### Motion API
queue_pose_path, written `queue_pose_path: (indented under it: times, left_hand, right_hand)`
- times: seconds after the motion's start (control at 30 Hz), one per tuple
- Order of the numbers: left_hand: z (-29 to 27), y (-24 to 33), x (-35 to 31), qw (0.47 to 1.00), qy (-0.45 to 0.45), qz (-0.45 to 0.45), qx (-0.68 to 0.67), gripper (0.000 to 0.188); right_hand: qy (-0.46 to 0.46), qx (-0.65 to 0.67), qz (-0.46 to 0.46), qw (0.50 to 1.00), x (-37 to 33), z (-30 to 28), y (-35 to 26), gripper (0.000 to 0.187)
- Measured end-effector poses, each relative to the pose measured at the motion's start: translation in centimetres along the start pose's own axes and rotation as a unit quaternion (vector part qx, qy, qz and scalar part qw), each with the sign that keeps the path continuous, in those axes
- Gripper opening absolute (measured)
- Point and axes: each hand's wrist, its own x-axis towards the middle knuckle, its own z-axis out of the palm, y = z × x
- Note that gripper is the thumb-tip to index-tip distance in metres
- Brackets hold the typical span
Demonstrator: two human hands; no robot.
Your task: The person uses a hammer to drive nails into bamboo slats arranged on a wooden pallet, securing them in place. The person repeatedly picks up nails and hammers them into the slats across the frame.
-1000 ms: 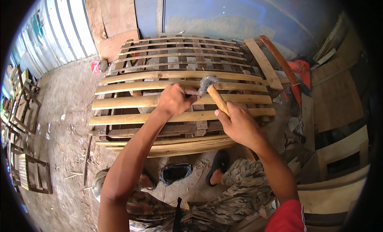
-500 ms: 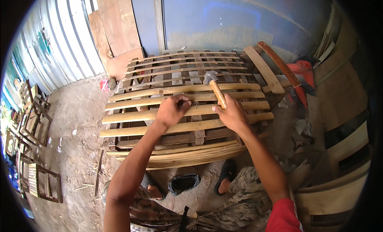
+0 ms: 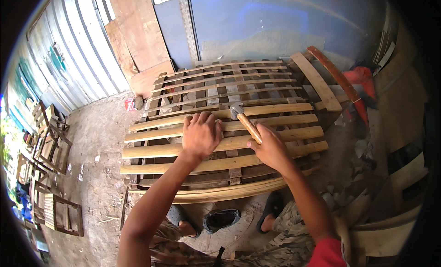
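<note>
My right hand [image 3: 271, 145] is closed round the wooden handle of a hammer [image 3: 249, 128]. The hammer's grey metal head points away from me, over the far edge of the wider slats. Bent over one of those pale wooden slats [image 3: 158, 134] is my left hand [image 3: 201, 136], back up and fingers curled; its fingertips are hidden. Several such slats lie crosswise on a dark wooden frame [image 3: 235, 176], with gaps between them. Thinner strips [image 3: 225, 78] cross the frame's far part.
A bundle of long strips [image 3: 220, 190] lies along the near edge, above a black container [image 3: 221, 220] between my feet. Boards [image 3: 317, 81] lean at the far right. A red and white can [image 3: 130, 104] stands left; wooden chairs [image 3: 62, 214] line the far left.
My left hand has turned from a pinch to back up, its fingers curling over a slat. The hammer head has tipped lower and left. The whole view has shifted slightly.
</note>
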Motion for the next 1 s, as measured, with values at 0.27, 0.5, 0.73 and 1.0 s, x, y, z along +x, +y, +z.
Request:
queue_pose_path:
  times: [0.27, 0.5, 0.73, 1.0]
  left_hand:
    - [-0.1, 0.2, -0.6, 0.998, -0.034, -0.047, 0.021, 0.042]
    - [0.3, 0.2, -0.1, 0.988, -0.115, -0.105, 0.019, 0.063]
    - [0.2, 0.2, -0.2, 0.985, -0.127, -0.112, 0.013, 0.064]
    - [-0.2, 0.7, -0.3, 0.984, -0.136, -0.117, 0.014, 0.062]
  right_hand:
    - [-0.035, -0.039, 0.048, 0.997, -0.4, -3.6, -3.4, 0.038]
    - [-0.092, -0.026, 0.122, 0.988, -4.9, -3.9, -6.9, 0.031]
    - [0.037, 0.006, 0.030, 0.999, -3.5, -3.5, -9.0, 0.025]
    - [-0.019, -0.077, 0.055, 0.995, -6.1, -3.0, -8.1, 0.032]
